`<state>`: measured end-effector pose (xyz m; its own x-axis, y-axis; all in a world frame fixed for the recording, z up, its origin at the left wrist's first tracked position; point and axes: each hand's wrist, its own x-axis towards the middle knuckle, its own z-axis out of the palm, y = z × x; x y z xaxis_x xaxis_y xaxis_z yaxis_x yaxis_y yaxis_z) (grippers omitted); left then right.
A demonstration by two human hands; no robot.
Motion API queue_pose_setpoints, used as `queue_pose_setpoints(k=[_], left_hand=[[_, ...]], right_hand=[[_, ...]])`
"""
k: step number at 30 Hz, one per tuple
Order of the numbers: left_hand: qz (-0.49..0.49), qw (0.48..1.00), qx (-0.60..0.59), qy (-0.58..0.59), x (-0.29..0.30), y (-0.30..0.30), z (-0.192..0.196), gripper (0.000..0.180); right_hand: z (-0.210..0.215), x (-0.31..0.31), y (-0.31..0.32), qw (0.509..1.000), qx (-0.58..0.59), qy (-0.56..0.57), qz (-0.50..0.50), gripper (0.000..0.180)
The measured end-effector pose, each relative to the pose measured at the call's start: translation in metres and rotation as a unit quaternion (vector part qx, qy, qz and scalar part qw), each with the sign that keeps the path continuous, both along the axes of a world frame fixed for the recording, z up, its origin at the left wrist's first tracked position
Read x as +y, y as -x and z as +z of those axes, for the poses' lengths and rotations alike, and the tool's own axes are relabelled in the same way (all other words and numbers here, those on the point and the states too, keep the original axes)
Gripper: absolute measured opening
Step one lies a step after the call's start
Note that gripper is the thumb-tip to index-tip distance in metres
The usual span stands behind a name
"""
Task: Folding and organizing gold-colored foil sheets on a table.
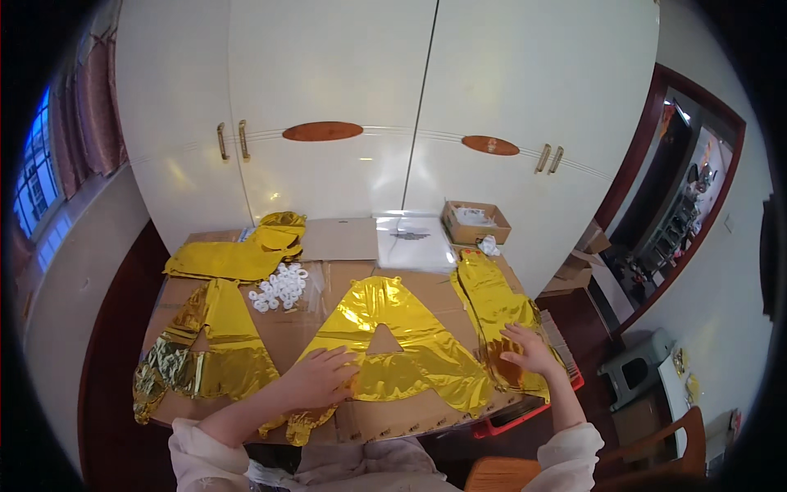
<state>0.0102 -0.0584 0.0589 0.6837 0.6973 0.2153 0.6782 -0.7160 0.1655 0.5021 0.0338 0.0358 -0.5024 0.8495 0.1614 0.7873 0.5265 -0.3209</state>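
head view: looked down on a cardboard-topped surface (373, 421), with a gold foil sheet (418, 365) spread flat mid-surface. probably called for light smoothing outward, without dragging or creasing. reached in with left hand (326, 379) open, palm down, over the sheet's left leg; right hand (529, 353) likewise open, fingers splayed above a long gold foil piece (490, 297), without clear contact.

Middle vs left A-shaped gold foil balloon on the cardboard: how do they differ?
Middle balloon lies mostly spread out; left balloon is more crumpled and bunched on its left side. Middle balloon looks gold throughout; left balloon has a silvery-looking patch. Both have a triangular opening.
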Motion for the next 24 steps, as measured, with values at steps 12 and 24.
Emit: queue_pose_setpoints(k=[12,24], left_hand=[[-0.147,0.987,0.065,0.005,0.079,-0.149,-0.049,0.059],[-0.092,0.980,-0.174,0.015,0.121,-0.292,-0.048,0.025]], right_hand=[[-0.046,-0.029,-0.008,0.997,0.005,0.018,-0.074,0.039],[-0.061,-0.010,-0.030,0.954,0.273,0.078,-0.100,0.017]])
